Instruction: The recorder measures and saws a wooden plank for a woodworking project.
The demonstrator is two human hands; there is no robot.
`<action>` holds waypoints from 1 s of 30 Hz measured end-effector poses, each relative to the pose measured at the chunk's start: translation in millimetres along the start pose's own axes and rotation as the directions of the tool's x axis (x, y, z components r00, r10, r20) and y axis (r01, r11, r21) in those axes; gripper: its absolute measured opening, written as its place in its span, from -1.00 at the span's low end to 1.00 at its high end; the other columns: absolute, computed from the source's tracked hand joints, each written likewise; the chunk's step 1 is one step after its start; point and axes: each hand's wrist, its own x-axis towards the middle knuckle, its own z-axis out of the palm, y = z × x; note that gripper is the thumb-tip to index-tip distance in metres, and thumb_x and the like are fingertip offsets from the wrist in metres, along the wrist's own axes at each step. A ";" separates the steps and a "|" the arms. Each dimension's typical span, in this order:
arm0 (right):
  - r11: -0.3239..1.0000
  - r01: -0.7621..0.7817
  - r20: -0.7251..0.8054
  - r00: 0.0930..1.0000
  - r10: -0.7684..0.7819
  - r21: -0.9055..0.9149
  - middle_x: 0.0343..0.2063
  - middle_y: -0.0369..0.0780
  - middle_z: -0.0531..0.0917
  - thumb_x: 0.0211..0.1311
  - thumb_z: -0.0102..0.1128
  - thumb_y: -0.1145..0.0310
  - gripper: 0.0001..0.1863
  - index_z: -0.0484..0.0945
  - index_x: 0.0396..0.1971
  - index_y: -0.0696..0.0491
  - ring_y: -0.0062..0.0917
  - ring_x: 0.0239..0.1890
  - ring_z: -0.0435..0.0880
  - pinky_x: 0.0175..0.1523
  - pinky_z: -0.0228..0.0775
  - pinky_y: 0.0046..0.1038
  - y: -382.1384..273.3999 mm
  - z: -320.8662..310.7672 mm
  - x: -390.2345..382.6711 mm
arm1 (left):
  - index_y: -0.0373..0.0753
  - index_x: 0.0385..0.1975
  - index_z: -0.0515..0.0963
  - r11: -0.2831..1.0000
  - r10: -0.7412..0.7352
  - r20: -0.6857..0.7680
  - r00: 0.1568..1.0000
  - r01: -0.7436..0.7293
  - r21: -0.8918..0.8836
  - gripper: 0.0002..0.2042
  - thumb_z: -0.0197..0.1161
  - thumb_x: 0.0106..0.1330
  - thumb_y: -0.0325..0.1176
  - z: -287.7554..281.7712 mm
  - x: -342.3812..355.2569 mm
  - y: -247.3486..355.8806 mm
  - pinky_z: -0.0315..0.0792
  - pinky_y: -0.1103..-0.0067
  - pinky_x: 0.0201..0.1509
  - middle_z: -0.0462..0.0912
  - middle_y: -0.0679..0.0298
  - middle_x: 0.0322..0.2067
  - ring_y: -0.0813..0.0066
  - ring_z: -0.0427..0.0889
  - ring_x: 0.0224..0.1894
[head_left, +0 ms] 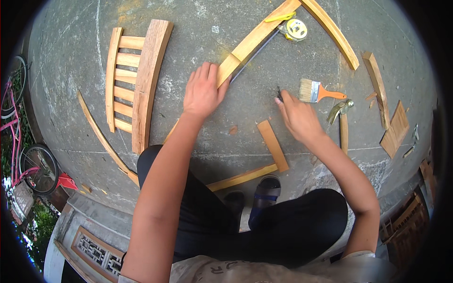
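My left hand (204,92) is closed over the near end of a long wooden bar (257,40) that lies slanting on the ground, with a darker joint line across it. A thin grey rod (257,51) runs along the bar's right side. On the far part of the bar is a yellow tool (280,17), beside a yellow and white tape measure (296,29). To the right, my right hand (298,115) pinches something small and dark between thumb and fingers, too small to name. Just beyond it lies a paintbrush (311,91) with an orange handle.
A slatted wooden frame (125,84) lies at left, a claw hammer (343,120) at right. An L-shaped wooden piece (272,144) rests before my feet. Curved strips (101,137) (332,33) and wood blocks (395,128) are scattered on the concrete. A pink bicycle (19,137) stands far left.
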 end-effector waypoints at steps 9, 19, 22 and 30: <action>0.809 0.325 0.309 0.932 -0.188 -0.490 -0.29 -0.07 0.67 0.53 -0.01 0.30 -0.78 0.47 0.04 0.02 -0.11 -0.32 0.75 -0.21 0.59 -0.10 10.1 -64.3 29.1 | -0.35 -0.04 0.45 1.000 0.021 -0.016 1.000 -0.021 0.017 -0.61 0.28 0.42 -0.13 0.9 -0.3 2.4 0.48 0.26 0.05 0.51 0.04 -0.14 0.03 0.58 -0.05; 0.996 0.056 -0.098 0.993 -0.062 -0.062 -0.33 0.01 0.70 0.62 -0.13 0.13 -0.66 0.35 0.17 0.01 0.07 -0.32 0.70 -0.21 0.57 0.01 15.5 8.5 -4.9 | -0.34 -0.02 0.45 1.000 0.007 -0.006 1.000 -0.007 -0.004 -0.60 0.26 0.42 -0.11 0.6 -1.8 0.7 0.48 0.26 0.07 0.50 0.05 -0.13 0.04 0.58 -0.03; 0.993 0.050 -0.100 0.993 -0.061 -0.108 -0.42 0.03 0.69 0.61 -0.09 0.18 -0.74 0.36 0.00 0.07 0.11 -0.36 0.68 -0.29 0.52 0.04 6.8 23.0 12.7 | -0.34 -0.01 0.45 1.000 0.020 -0.023 1.000 -0.020 0.011 -0.60 0.26 0.43 -0.10 2.1 0.0 0.8 0.48 0.26 0.07 0.50 0.05 -0.13 0.05 0.58 -0.03; 0.998 0.029 -0.121 0.992 -0.035 -0.050 -0.47 0.09 0.66 0.60 -0.06 0.20 -0.74 0.34 -0.08 0.12 0.13 -0.38 0.67 -0.32 0.48 0.08 11.1 34.3 12.9 | -0.27 -0.09 0.44 1.000 0.005 -0.024 1.000 -0.004 0.028 -0.66 0.24 0.41 -0.10 2.9 -3.7 -2.1 0.46 0.30 0.08 0.48 0.11 -0.14 0.13 0.56 -0.06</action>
